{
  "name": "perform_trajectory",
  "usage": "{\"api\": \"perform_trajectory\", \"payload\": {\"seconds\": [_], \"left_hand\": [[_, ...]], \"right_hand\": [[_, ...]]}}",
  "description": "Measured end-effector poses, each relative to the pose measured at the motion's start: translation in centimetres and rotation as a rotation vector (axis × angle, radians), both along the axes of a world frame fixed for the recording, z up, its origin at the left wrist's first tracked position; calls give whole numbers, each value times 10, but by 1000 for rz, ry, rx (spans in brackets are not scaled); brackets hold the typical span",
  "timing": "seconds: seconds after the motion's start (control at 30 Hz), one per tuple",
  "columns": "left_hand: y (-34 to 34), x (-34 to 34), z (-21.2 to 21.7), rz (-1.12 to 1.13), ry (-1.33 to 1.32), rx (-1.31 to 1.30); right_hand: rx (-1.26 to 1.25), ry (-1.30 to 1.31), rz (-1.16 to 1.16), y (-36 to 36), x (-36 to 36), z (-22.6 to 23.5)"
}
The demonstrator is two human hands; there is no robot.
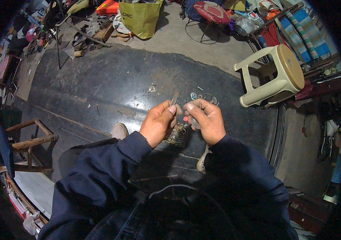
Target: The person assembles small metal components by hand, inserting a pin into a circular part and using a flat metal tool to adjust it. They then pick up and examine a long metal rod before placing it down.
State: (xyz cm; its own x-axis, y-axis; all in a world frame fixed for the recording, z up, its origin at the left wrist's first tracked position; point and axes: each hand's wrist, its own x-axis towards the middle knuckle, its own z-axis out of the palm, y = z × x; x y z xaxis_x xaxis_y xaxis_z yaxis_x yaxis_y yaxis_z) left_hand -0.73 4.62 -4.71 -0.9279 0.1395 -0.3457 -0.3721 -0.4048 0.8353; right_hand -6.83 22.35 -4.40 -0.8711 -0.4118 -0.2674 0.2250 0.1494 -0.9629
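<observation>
A black sheet point(86, 92) on the floor point(174, 42) carries a heap of small metal pieces point(175, 137) and scattered bits point(152, 88).

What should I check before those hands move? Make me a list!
1. Left hand gripping the thin flat strip: ok.
2. Right hand gripping the red bit firmly: cannot tell; fingers hide how it's held.
3. Pile of small metal bits fully visible: not ok; the left hand partly covers it.
4. Loose bits all in one pile: not ok; others lie scattered on the dark mat.
5. Cream stool away from both hands: ok.
</observation>
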Motion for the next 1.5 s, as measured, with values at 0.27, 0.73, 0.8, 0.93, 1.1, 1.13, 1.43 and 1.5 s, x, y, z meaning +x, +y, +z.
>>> {"api": "perform_trajectory", "payload": {"seconds": [0.27,0.73,0.8,0.93,1.1,1.13,1.43,1.5], "left_hand": [[-2,0,-2,-8,-36,35],[-3,-1,0,-2,-87,32],[-3,0,1,-3,-81,15],[-3,0,2,-26,-76,41],[-3,0,-1,-32,-91,71],[-3,0,-2,-27,-77,56],[-6,-1,-7,10,-135,73],[-6,-2,-6,21,-133,79]], "right_hand": [[-20,-29,11,1,0,0],[-94,-179,7,-2,0,3],[-106,-173,13,-2,0,2],[-110,-186,7,-1,0,2],[-120,-200,-15,-2,0,2],[-140,-219,-8,-2,-1,2],[-356,-446,-42,1,-4,5],[-410,-481,-45,1,-5,5]]}}
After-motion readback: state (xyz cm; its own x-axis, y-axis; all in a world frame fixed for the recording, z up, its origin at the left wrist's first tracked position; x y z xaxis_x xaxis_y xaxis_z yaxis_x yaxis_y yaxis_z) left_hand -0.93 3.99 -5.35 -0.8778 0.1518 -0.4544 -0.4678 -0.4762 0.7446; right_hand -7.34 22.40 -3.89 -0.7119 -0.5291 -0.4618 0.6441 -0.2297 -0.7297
